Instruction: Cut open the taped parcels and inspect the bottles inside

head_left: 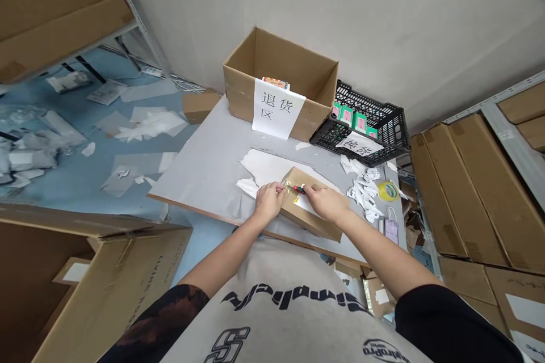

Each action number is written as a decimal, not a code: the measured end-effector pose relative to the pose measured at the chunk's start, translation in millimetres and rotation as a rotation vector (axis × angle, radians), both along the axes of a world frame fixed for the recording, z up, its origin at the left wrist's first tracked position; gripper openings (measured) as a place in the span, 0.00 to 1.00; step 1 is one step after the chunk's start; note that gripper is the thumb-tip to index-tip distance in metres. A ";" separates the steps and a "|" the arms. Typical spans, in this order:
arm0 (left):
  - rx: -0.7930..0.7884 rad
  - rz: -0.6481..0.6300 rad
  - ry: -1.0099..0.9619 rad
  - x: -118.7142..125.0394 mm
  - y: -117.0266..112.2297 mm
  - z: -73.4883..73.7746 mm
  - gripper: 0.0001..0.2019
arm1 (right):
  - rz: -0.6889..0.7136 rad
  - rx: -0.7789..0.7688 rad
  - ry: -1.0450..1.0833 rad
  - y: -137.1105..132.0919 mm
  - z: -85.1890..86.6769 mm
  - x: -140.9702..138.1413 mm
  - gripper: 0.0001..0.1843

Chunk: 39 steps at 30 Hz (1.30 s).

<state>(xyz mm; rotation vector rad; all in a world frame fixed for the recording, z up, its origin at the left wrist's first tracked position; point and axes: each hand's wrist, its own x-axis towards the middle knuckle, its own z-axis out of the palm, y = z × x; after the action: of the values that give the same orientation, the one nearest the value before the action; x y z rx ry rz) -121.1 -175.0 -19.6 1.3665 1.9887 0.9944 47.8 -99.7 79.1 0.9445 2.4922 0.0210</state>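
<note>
At the near edge of the desk, the left hand grasps the end of the box while the right hand grips a cutter, apparently slitting its tape, which calls for a shallow blade clear of the fingers.

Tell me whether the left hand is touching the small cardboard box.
Touching. The head view shows the left hand holding the small cardboard box at its left end.

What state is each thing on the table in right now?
Small cardboard box: shut, lying flat.
Left hand: steadying the box's end.
Right hand: gripping a red cutter on the box top.
Large carton: open, upright.
Black crate: open, holds green packs.
Tape roll: lying flat.
</note>
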 end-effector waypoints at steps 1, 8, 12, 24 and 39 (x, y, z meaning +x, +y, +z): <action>-0.011 -0.011 0.043 0.3 0.6 0.9 0.06 | 0.003 0.015 -0.021 -2.9 -0.2 -1.7 0.17; -0.020 -0.048 0.210 7.2 4.8 -2.8 0.08 | 0.027 0.060 -0.074 -11.2 4.7 -14.5 0.18; -0.001 -0.050 0.238 10.4 3.9 -8.4 0.09 | 0.032 0.055 -0.105 -12.4 7.5 -22.2 0.17; -0.018 -0.039 0.311 16.0 0.3 -13.3 0.11 | 0.037 0.021 -0.143 -9.6 13.5 -12.6 0.16; -0.024 -0.074 0.432 19.1 -3.2 -13.6 0.12 | 0.018 0.025 -0.150 -14.1 16.2 7.7 0.15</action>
<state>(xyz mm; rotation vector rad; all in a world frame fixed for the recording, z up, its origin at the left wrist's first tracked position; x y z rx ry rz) -102.1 -178.2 -33.2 1.7419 2.2223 0.6794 55.5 -113.8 95.3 0.8960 2.3673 0.1245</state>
